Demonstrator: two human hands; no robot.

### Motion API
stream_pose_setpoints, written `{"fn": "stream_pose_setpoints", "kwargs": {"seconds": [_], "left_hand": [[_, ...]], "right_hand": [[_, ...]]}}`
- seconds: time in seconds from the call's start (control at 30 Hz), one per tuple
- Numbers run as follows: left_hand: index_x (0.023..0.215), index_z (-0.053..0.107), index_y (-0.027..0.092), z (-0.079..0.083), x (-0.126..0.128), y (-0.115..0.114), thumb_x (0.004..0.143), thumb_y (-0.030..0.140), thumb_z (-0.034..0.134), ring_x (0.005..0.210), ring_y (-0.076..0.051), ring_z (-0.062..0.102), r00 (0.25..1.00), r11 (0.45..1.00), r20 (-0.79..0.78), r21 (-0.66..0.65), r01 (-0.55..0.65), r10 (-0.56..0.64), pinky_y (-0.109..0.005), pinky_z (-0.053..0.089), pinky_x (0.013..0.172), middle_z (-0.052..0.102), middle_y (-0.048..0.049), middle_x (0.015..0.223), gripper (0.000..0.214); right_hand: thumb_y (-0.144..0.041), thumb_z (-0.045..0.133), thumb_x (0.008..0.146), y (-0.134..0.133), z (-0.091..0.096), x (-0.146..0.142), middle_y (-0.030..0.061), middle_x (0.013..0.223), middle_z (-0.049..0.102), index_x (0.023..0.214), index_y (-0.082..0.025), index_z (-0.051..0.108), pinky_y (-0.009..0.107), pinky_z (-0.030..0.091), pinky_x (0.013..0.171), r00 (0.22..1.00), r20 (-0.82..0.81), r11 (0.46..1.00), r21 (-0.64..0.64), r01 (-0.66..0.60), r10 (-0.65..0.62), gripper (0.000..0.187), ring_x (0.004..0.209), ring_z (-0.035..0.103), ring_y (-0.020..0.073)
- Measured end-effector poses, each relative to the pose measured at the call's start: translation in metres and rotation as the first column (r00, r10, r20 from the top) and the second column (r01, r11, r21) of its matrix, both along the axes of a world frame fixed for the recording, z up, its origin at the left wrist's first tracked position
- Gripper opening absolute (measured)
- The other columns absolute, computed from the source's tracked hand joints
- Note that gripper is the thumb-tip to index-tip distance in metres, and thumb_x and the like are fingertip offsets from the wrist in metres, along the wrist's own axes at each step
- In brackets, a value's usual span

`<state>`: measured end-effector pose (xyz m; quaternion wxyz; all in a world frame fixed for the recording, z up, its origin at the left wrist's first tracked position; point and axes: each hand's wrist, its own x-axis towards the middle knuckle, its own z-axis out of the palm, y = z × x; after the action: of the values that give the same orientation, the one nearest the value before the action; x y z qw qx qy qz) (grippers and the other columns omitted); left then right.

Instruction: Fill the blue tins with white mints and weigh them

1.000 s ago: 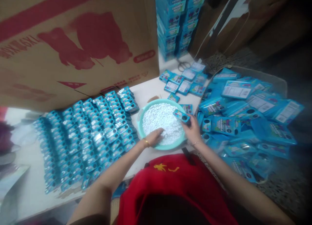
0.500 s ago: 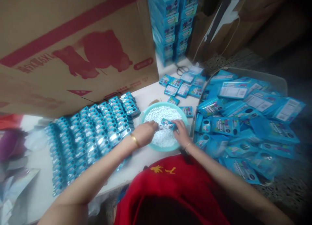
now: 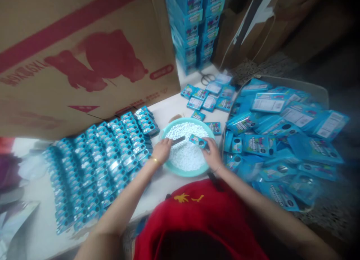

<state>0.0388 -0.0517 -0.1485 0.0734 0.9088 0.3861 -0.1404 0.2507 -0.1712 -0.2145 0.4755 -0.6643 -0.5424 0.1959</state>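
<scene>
A round turquoise basin [image 3: 188, 173] full of small white pellets [image 3: 188, 158] stands on the table in front of me. Over its left rim, my left hand [image 3: 162, 150] is closed on a narrow dark flat tool [image 3: 179, 140], which points right above the pellets. My right hand [image 3: 211, 155] is over the right side and grips a small blue printed box [image 3: 197, 141], tilted over the basin. The two held things are apart. Just behind the basin's right rim lies another blue box [image 3: 213, 127].
Rows of small blue boxes [image 3: 112, 162] fill the table's left side before a large cardboard carton [image 3: 112, 57]. A bin [image 3: 323, 93] heaped with blue packs is at right. Scissors [image 3: 207, 78] and loose boxes lie behind the basin; blue cartons [image 3: 191, 31] are stacked farther back.
My left hand has drawn back left, taking the dark tool away from the box. My right hand has moved slightly right and down with the box. The view has shifted a little.
</scene>
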Motion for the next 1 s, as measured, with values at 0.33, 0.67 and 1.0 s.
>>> {"fn": "stream_pose_setpoints", "kwargs": {"seconds": [0.33,0.67,1.0], "left_hand": [[0.119,0.049,0.013,-0.118,0.041,-0.039,0.088,0.007,0.035,0.103,-0.022,0.051,0.968,0.93,0.225,-0.321,0.178,-0.107,-0.037,0.041,0.095,0.055,-0.0126,0.112,0.034],[0.119,0.046,0.013,-0.069,0.001,-0.041,0.089,0.023,0.042,0.092,-0.019,0.057,0.869,0.825,0.494,-0.507,0.25,0.04,-0.035,0.046,0.088,0.06,-0.0109,0.104,0.032],[0.112,0.05,0.014,0.054,-0.004,-0.018,0.088,0.016,0.041,0.095,-0.02,0.057,0.923,0.929,0.37,-0.291,0.228,-0.111,-0.034,0.047,0.087,0.059,-0.0107,0.104,0.025]], "right_hand": [[-0.027,0.056,0.083,0.005,0.01,0.012,0.0092,0.111,0.057,0.116,-0.021,0.051,0.043,0.044,0.095,0.991,0.052,0.992,0.016,0.121,-0.122,0.034,0.108,0.053,0.0251],[-0.031,0.057,0.082,0.002,-0.002,0.019,0.0089,0.111,0.057,0.116,-0.022,0.051,0.045,0.043,0.097,0.989,0.023,0.99,-0.003,0.143,-0.143,0.036,0.108,0.053,0.0259],[-0.007,0.046,0.07,0.003,-0.009,0.0,0.0094,0.115,0.052,0.117,-0.022,0.051,0.046,0.041,0.101,0.999,0.023,0.999,-0.013,-0.044,0.044,0.05,0.113,0.049,0.025]]}}
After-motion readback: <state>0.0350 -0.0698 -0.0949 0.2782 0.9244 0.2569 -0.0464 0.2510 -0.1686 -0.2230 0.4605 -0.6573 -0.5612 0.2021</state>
